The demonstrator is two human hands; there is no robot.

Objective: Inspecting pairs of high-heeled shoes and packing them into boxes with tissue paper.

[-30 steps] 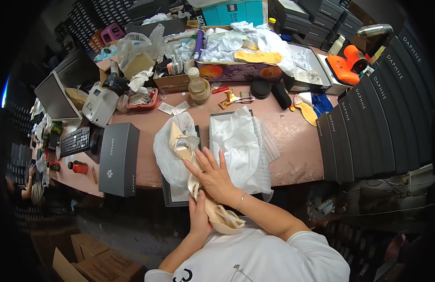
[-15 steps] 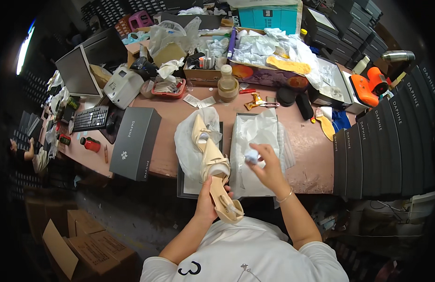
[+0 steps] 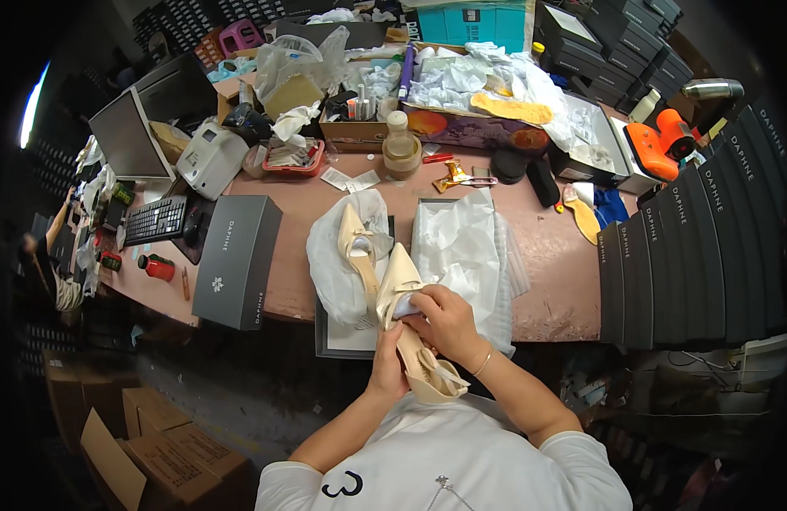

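A cream pointed-toe shoe [image 3: 398, 271] lies tilted in my left hand [image 3: 388, 362], whose fingers wrap round its middle, with the heel end toward me. My right hand [image 3: 449, 325] is bent over the shoe's front opening, its fingertips pressed inside against a pale crumpled paper wad [image 3: 404, 305]; the fingertips are partly hidden. Just left of it, the matching cream shoe [image 3: 352, 228] rests on white tissue paper [image 3: 327, 266] over a dark open box part [image 3: 329, 341]. White wrapping paper [image 3: 457, 243] fills another open box to the right.
A closed dark grey shoebox [image 3: 238, 264] stands at the left. Several dark shoeboxes [image 3: 708, 247] are stacked along the right edge. Behind are a glass bottle [image 3: 401, 149], a carton of crumpled paper [image 3: 470, 132], and an orange tape dispenser [image 3: 653, 152]. Keyboard [image 3: 155, 220] and monitor [image 3: 131, 136] sit far left.
My right hand has come left and down with the pale paper wad, from above the right box to the shoe's opening. The held shoe has shifted slightly right, apart from its mate.
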